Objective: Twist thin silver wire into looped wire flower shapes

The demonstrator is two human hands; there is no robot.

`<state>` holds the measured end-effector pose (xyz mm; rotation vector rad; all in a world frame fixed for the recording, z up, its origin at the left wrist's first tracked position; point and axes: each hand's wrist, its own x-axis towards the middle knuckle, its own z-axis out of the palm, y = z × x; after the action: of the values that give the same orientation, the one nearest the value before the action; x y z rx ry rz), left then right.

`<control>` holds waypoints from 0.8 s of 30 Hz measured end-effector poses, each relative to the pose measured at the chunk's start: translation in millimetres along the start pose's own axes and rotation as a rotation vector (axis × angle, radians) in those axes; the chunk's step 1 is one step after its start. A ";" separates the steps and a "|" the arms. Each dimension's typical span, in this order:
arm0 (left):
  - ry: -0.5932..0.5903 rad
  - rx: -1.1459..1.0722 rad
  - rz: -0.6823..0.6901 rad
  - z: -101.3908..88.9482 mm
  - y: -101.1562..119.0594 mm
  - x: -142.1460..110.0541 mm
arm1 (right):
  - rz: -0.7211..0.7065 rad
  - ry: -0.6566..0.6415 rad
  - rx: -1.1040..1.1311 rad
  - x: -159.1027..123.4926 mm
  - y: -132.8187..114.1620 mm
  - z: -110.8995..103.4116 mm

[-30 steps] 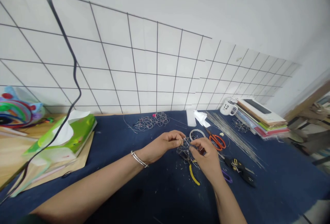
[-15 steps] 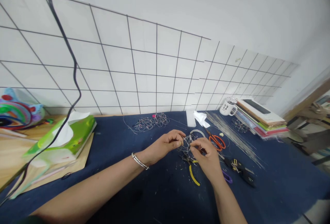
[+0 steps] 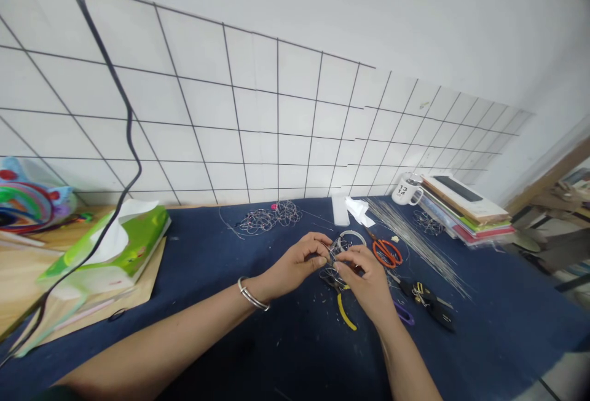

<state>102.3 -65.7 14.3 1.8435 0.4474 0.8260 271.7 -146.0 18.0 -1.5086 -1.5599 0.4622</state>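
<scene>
Thin silvery wire (image 3: 330,276), bent into a tangle of loops, sits between my two hands over the dark blue cloth. My left hand (image 3: 302,266) pinches its left side with thumb and forefinger. From the right, my right hand (image 3: 366,275) pinches the wire too, its fingertips almost against the left ones. Fingers hide the exact spot they grip. Just below lie pliers with yellow handles (image 3: 345,313), their jaws partly under the wire. Behind the hands a pale ring (image 3: 354,236) lies on the cloth.
To the right are orange-handled scissors (image 3: 387,253), a purple handle (image 3: 404,313), a black tool (image 3: 433,307) and a bundle of straight wires (image 3: 419,244). Farther back stand a mug (image 3: 405,190) and stacked books (image 3: 465,204). Coiled wire (image 3: 270,218) and a tissue pack (image 3: 138,247) lie leftward.
My right hand has shifted slightly left, so the fingertips of both hands are closer together on the wire. The view has moved a little.
</scene>
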 end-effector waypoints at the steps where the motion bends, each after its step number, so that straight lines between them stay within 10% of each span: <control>1: -0.004 0.023 0.008 0.4 0.5 0.0 | 0.003 0.004 -0.006 0.2 0.6 0.6; 24: 0.285 0.391 0.217 17.2 -2.8 -12.4 | 0.007 0.061 0.028 1.6 -1.7 -1.1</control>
<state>106.2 -83.7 3.4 2.1680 0.6309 1.2266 271.9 -145.2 20.4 -1.4936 -1.4950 0.4364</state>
